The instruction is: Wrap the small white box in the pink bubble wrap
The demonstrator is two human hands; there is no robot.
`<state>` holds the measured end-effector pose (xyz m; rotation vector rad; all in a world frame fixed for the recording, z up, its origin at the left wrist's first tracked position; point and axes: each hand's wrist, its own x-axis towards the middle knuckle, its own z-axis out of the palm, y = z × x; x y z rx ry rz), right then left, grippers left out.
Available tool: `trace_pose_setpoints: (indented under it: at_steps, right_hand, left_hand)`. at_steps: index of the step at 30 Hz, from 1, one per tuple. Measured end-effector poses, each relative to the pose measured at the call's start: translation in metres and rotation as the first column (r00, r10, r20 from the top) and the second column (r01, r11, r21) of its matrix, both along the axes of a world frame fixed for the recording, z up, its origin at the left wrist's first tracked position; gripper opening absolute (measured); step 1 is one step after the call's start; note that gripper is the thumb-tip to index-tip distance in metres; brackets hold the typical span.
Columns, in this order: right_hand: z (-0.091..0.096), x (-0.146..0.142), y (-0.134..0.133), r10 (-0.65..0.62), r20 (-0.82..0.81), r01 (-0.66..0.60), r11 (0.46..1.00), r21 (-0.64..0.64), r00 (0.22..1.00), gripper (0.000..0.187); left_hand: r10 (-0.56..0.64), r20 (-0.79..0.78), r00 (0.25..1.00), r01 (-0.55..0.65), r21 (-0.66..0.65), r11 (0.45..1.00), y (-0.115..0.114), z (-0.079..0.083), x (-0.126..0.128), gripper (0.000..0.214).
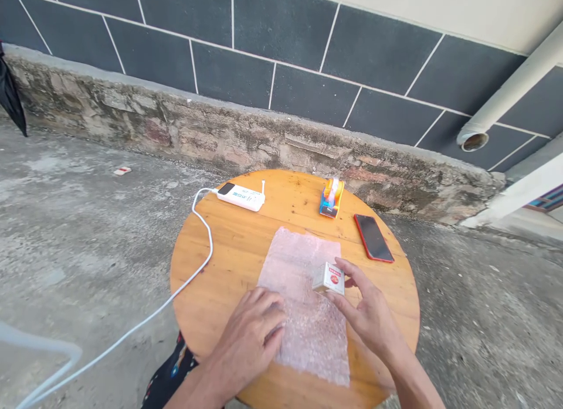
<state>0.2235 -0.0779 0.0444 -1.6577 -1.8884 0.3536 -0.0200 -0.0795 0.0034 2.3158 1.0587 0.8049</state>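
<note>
- The small white box [329,278], with a red label on its face, sits at the right edge of the pink bubble wrap [299,256], mid-table [224,251].
- Your right hand [369,315] has its grip pinched on the box. Your left hand [250,338] lies flat with fingers apart, pressing the wrap.
- The red phone [373,238] lies near on the right. The tape dispenser [331,198] and power strip [241,196] sit along the far rim, and bare wood lies to the left.

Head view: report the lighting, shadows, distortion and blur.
Head view: soft, even daylight, no harsh glare on the round wooden table; only faint shadows under the left hand, flat on the pink bubble-wrap sheet, and the right hand pinching the small white cardboard box; the wide lens slightly bows the dark wall tiles; the white cable blurs at lower left.
</note>
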Motion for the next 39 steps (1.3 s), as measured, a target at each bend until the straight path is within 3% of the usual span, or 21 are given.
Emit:
trace_pose_setpoints:
  at_steps: [12,23,39]
  right_hand:
    - [-0.006,-0.002,-0.012,0.098,-0.026,-0.099,0.995,-0.029,0.995,0.047]
    - [-0.011,-0.023,0.001,0.211,-0.039,-0.211,0.977,-0.008,0.977,0.050]
    - [-0.021,-0.035,0.014,0.235,-0.038,-0.236,0.971,-0.045,0.971,0.050]
  left_hand:
    - [0.047,-0.125,0.991,-0.047,0.004,0.999,0.012,0.002,0.007,0.030]
    - [0.031,-0.042,0.999,-0.029,0.038,0.999,0.017,-0.007,0.003,0.034]
    - [0.053,-0.002,0.999,-0.053,-0.010,0.999,0.018,-0.011,0.002,0.033]
